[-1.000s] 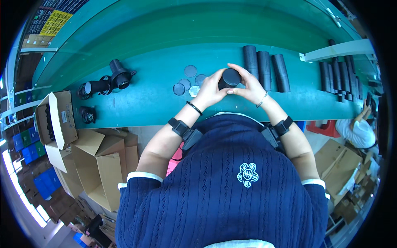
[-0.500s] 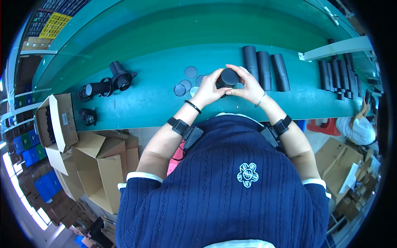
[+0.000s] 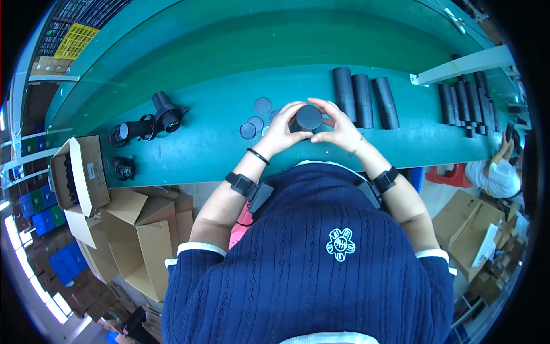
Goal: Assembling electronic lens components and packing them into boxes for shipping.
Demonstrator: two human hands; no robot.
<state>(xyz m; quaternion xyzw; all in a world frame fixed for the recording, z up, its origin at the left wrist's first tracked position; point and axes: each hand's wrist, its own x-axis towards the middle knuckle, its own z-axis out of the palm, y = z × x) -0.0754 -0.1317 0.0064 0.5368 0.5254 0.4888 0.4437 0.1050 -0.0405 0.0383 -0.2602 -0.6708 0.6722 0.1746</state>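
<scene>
A black cylinder with a flat round top [image 3: 309, 117] stands upright between my hands above the green bench. Around its left side curve the fingers of my left hand [image 3: 281, 132], thumb at the near side. My right hand [image 3: 342, 131] grips the right side, its thumb close to the left one. Several thin round dark discs [image 3: 263, 105] lie just left of my left hand, some partly covered by it. Past my right hand, three long black ribbed tubes [image 3: 363, 100] lie side by side. The cylinder's lower part is mostly hidden.
Black fittings [image 3: 167, 112] sit at the bench's left, near an open cardboard box [image 3: 89, 175]. More black tubes [image 3: 467, 103] lie at the far right, beyond a pale metal bracket [image 3: 458, 66]. Empty cartons [image 3: 134, 246] stand below left. Another person [image 3: 495, 175] is at the right edge.
My hands and the cylinder have moved slightly left and closer to me. Both hands stay around it. The whole view has also shifted a little.
</scene>
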